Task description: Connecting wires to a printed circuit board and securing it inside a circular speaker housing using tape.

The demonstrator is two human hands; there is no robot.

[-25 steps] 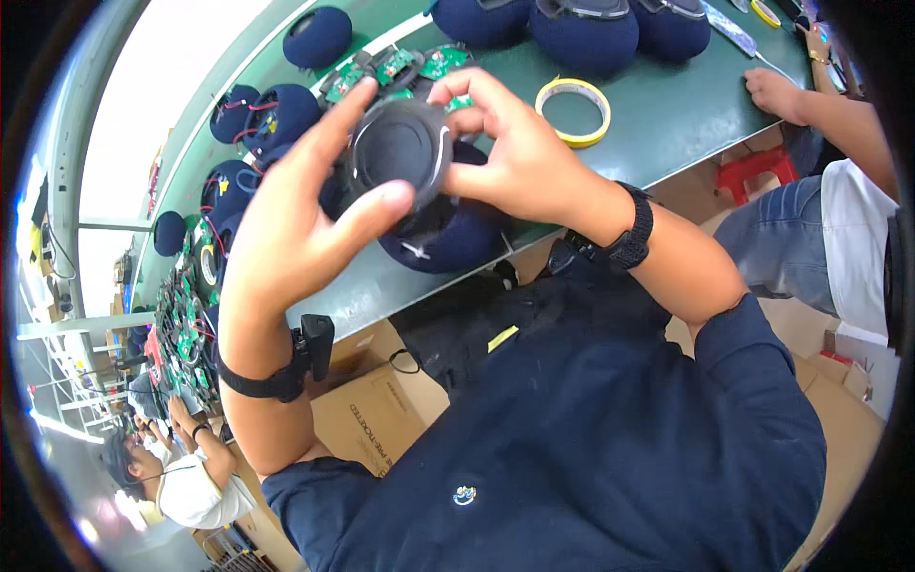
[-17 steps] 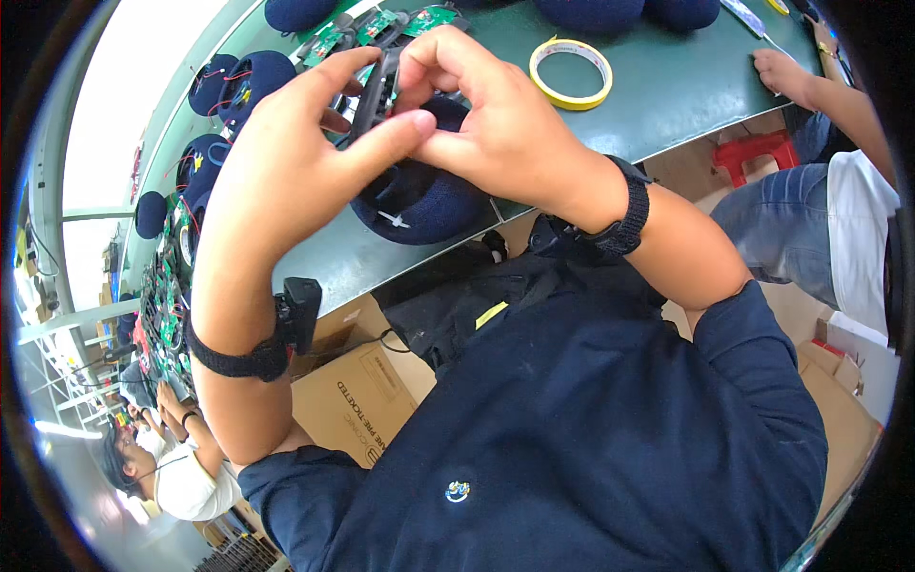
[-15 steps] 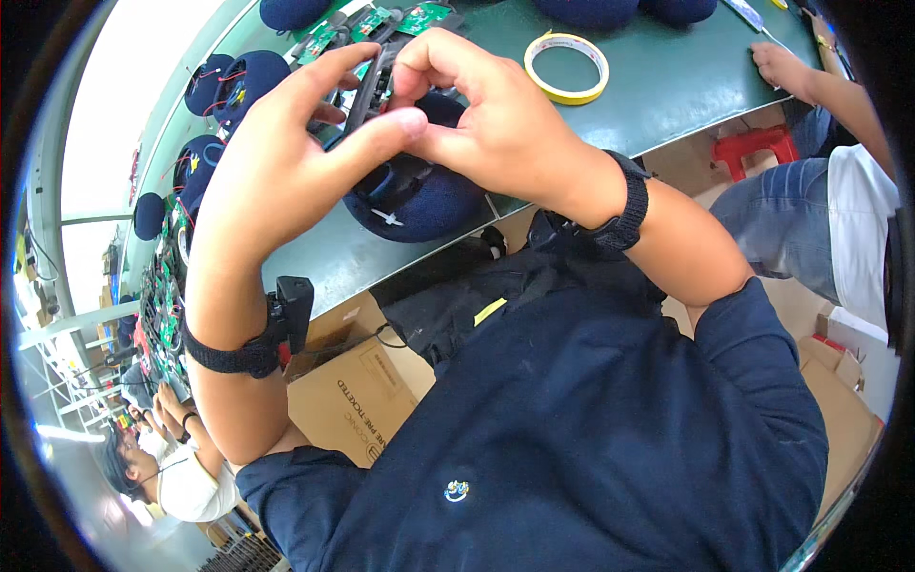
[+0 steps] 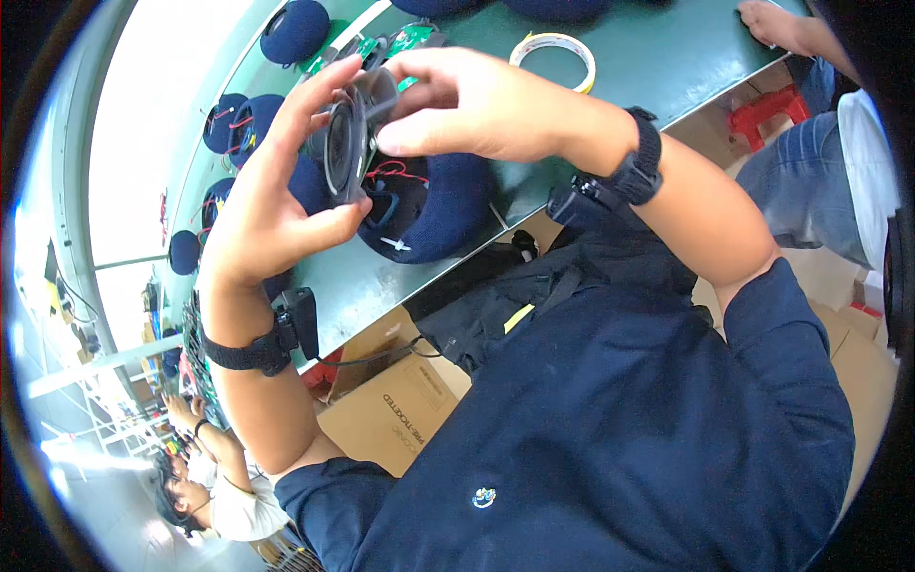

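My left hand grips a round black speaker part by its rim, thumb below and fingers above. The dark cone side is turned toward my left palm. My right hand closes on the part's other side, its thumb against the back and its fingers curled over the top. Below them, a navy fabric-covered round shell rests on the bench with its hollow side up. Red wires and a white connector show in its opening.
On the green bench lie a yellow tape roll, green circuit boards and several navy shells, one at the far left. A co-worker's hand rests at far right, near a red stool. A cardboard box stands below.
The speaker part has turned so its round face shows. My right hand has moved its thumb off my left thumb onto the part's back. More of the shell's opening and red wires now shows.
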